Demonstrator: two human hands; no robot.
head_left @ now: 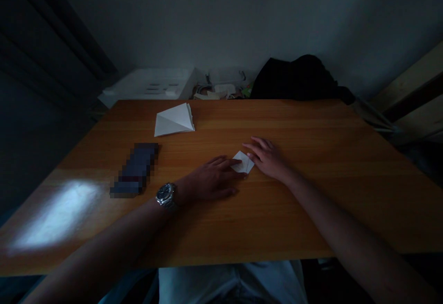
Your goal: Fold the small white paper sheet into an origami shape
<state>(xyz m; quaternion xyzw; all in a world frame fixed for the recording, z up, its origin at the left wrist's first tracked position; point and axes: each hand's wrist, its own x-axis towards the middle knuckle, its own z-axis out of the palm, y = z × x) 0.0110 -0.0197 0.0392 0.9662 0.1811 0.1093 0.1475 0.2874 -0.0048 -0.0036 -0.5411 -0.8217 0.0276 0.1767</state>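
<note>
head view: the paper (pixel 247 162) lies between the two grips, flat on the surface (pixel 207 235), a crease running across it. the left grip (pixel 212 180) is palm down with its fingers apart, one fingertip resting on the near-left part of the paper and another by its near corner. that light press looks meant to pin the sheet against the wood, so it can't slide or spring up. the right grip (pixel 270 158) is open too, thumb at the paper's right edge and fingers spread past its far side; likely it steadies that edge and squares it. neither is clamped on anything, and a small, thin piece seems to suit fingertips better than a fist.

beyond the left grip sits a bigger folded sheet (pixel 173 120), out of the fingers' way yet easy to reach. left of that grip, past the watch (pixel 165 194), is a dark item (pixel 135 170), too blurred to name, set aside where the wrist clears it. farther off, behind the surface, are a white tray (pixel 138 85) and something black (pixel 297 80).
</note>
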